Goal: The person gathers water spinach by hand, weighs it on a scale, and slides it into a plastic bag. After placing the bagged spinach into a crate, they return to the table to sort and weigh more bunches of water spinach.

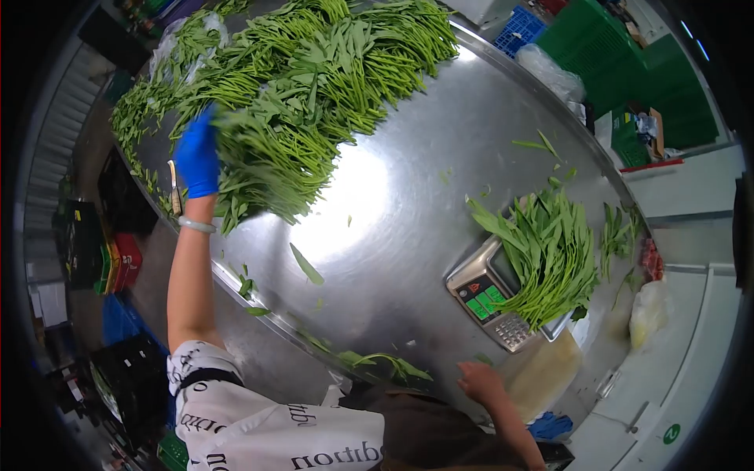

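My left hand (pixel 197 155), in a blue glove, is closed on leafy greens at the left edge of a large pile (pixel 314 86); the greens beside it are blurred by motion. A bracelet circles that wrist. Bare and with curled fingers, my right hand (pixel 481 382) is over the table's near side, with nothing visible in it. Above and right of it, a digital scale (pixel 512 333) with a lit green display bears a bunch of greens (pixel 550 255). A knife-like tool with a light handle (pixel 175 203) lies by my left wrist.
Loose leaves (pixel 306 264) are scattered over the metal table (pixel 416 180). Green crates (pixel 589 47) and a blue basket (pixel 519 31) stand beyond its right edge. A clear bag (pixel 649 312) lies at the right. A blue glove (pixel 550 426) is near my right forearm.
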A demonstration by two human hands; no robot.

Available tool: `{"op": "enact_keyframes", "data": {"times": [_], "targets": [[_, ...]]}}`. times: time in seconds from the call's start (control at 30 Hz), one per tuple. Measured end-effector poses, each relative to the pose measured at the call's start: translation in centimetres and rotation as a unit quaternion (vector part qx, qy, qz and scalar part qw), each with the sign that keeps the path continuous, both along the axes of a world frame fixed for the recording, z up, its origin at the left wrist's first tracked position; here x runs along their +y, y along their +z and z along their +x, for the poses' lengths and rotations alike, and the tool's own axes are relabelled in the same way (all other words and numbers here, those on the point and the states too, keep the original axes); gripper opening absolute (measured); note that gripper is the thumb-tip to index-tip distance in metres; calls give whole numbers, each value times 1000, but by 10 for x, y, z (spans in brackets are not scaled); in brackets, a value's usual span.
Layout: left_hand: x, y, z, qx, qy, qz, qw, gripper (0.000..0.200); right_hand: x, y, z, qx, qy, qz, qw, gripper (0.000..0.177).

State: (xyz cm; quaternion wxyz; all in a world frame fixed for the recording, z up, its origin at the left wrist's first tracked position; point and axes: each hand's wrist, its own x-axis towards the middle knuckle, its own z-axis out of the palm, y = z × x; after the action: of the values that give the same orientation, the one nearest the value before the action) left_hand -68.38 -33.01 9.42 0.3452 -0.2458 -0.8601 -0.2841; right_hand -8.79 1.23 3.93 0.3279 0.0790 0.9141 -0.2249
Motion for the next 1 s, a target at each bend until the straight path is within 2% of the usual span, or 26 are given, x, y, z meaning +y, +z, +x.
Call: {"op": "enact_keyframes", "data": {"times": [0.03,0.1,0.2,0.23,0.27,0.33,0.43,0.47,0.53,0.57,0.6,0.67,0.73,0.77,0.8,0.83,0.9,0.93,1.0], "targets": [[6,26,5,38,0,-6,999,36,-2,-5,7,36,9,-6,999,41],[21,69,20,115,4,-15,993,39,-3,8,-5,22,7,23,999,39],[12,56,5,64,-40,-291,954,43,1,13,-3,26,24,60,998,37],[17,68,11,50,-59,-151,986,45,3,12,-3,32,30,70,997,37],[24,85,17,107,-57,-51,991,46,3,11,-3,35,15,61,997,37],[25,96,18,76,-56,-60,994,44,2,16,6,27,-13,41,999,39],[35,111,28,60,-68,-97,991,44,4,13,13,18,22,41,999,38],[46,122,27,141,-104,22,984,47,2,6,14,34,11,42,998,39],[66,138,41,125,-253,213,935,45,-3,4,26,48,-5,39,998,39],[57,127,37,134,-150,100,975,41,-5,7,26,30,13,47,998,39],[51,118,29,146,-43,-12,988,36,-5,11,20,16,29,58,998,39],[81,145,67,172,-107,67,977,29,-4,11,5,25,35,68,997,38],[110,162,119,196,-145,50,969,28,-7,12,10,48,30,59,997,37],[116,152,148,0,-245,85,966,26,-9,10,9,75,19,38,996,36],[119,134,168,-194,-337,117,914,30,-10,5,5,104,4,21,994,35],[133,108,191,-199,-376,5,905,28,-11,5,3,130,-13,6,991,34],[163,58,236,-187,-465,-205,841,27,-19,13,-14,187,-129,-79,971,32],[172,14,261,-159,-516,-228,810,32,-22,12,-22,205,-175,-117,956,31],[176,-53,310,-56,-552,-367,747,38,-26,3,-39,209,-283,-204,913,28]]}}
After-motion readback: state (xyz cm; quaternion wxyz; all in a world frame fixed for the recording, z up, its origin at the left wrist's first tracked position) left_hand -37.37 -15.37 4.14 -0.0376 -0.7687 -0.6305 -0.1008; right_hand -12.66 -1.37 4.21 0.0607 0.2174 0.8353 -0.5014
